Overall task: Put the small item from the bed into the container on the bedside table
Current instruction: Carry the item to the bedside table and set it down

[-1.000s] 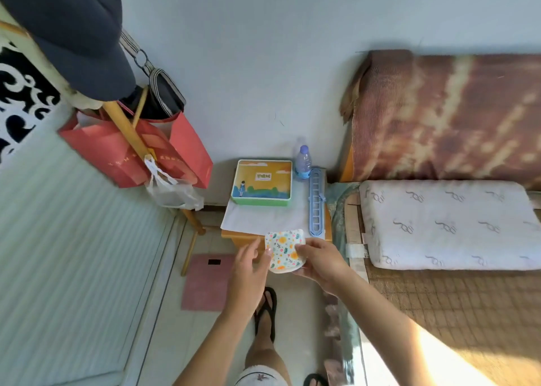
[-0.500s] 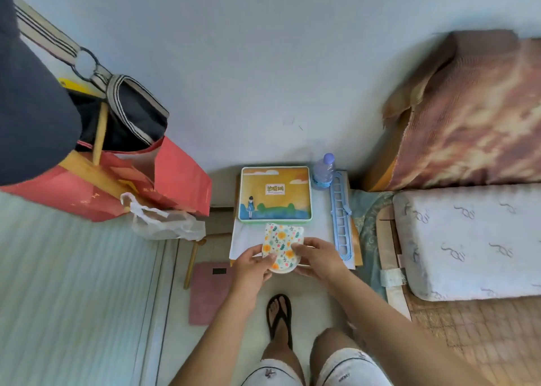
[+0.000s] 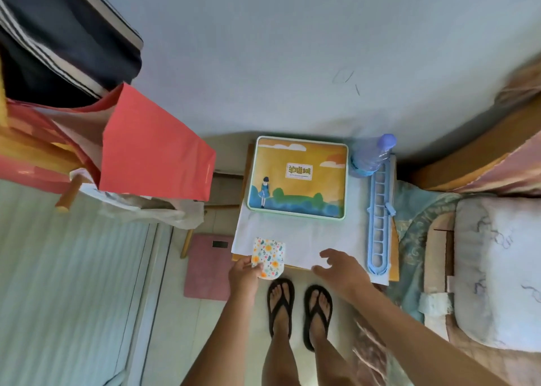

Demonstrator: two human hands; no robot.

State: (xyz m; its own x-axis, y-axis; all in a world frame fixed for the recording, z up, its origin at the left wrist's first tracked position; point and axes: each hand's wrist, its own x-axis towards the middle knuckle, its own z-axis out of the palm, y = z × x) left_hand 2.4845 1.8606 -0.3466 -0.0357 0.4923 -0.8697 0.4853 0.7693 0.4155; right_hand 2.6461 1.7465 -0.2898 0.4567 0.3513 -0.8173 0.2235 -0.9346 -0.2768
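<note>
At the table's (image 3: 322, 239) near edge, my left hand (image 3: 243, 277) pinched the floral pouch (image 3: 269, 256) while my right hand (image 3: 342, 271), fingers spread and empty, hovered at its three o'clock, likely bound next for the closed tin's (image 3: 297, 177) lid at twelve.

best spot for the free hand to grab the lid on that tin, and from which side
Probably the tin's near rim, coming from the front with the right hand. The tin lies flat and shut on the table, its back edge close to the wall and a bottle at its right corner, so the front edge is the open one. The left hand holds the pouch.
</note>
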